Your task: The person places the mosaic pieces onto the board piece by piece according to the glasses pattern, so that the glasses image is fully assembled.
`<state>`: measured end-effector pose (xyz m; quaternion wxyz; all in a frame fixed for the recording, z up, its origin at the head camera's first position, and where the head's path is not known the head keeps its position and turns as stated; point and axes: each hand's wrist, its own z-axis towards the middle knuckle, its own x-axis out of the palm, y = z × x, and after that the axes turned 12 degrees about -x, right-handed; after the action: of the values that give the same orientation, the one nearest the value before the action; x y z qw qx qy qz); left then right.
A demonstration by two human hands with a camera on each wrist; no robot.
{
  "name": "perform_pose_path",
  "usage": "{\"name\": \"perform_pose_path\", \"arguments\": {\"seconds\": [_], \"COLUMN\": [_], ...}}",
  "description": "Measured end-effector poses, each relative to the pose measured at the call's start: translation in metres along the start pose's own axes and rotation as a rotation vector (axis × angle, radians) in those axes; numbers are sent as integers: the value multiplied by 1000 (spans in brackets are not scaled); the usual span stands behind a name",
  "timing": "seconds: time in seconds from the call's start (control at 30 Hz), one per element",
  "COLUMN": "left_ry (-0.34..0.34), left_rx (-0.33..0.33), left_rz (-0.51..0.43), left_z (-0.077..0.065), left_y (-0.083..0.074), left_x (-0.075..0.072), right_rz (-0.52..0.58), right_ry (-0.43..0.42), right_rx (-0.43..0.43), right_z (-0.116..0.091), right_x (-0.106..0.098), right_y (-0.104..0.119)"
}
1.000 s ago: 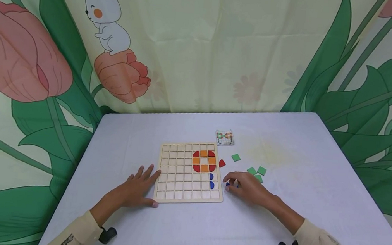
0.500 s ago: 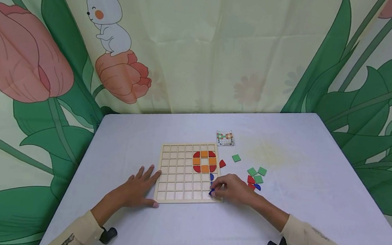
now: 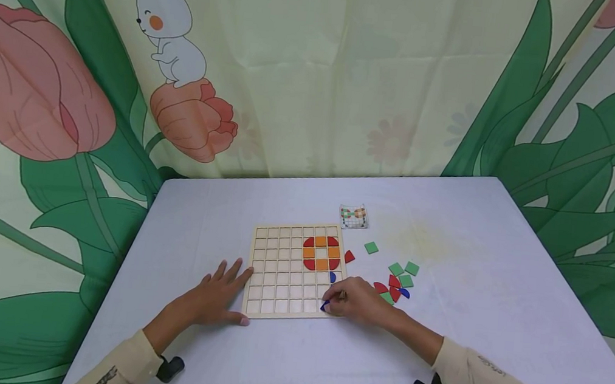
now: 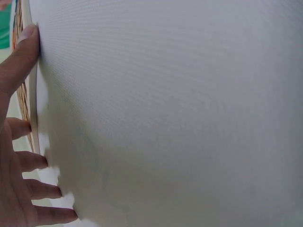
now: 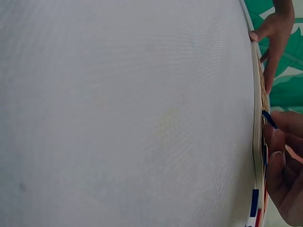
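Observation:
A square wooden grid board (image 3: 279, 269) lies on the table, with a ring of red and orange tiles (image 3: 321, 241) set in its upper right cells. Below that ring, a blue half-round tile (image 3: 332, 277) sits in the right column. My right hand (image 3: 358, 300) pinches another blue tile (image 3: 324, 306) over the board's lower right cells; the right wrist view shows this blue tile (image 5: 270, 119) tilted between thumb and fingers. The hand covers part of the right column. My left hand (image 3: 218, 294) rests with spread fingers at the board's left edge, thumb by the lower left corner.
Right of the board lie several green tiles (image 3: 406, 280), red pieces (image 3: 394, 281) and a blue half-round piece (image 3: 405, 293). A red piece (image 3: 349, 256) is beside the frame and a green square (image 3: 371, 247) farther out. A small pattern card (image 3: 353, 216) stands behind the board.
My right hand has moved left from the loose pieces to the board's lower right cells, carrying a blue tile. The red and green pieces it covered now show. The left hand stays put.

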<state>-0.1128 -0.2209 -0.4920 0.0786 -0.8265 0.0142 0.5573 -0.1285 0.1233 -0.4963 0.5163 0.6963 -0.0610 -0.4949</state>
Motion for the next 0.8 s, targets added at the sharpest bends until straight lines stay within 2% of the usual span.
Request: {"name": "perform_pose_path", "arguments": {"seconds": [0.33, 0.8], "left_ry": [-2, -1], "left_rx": [2, 3], "left_rz": [17, 5], "left_z": [1, 1], "left_y": [1, 1], "left_x": [1, 1], "right_rz": [-33, -71], "right_ry": [-16, -18], "right_rx": [11, -23], "right_z": [0, 0], "right_x": [2, 1], "right_y": [1, -2]}}
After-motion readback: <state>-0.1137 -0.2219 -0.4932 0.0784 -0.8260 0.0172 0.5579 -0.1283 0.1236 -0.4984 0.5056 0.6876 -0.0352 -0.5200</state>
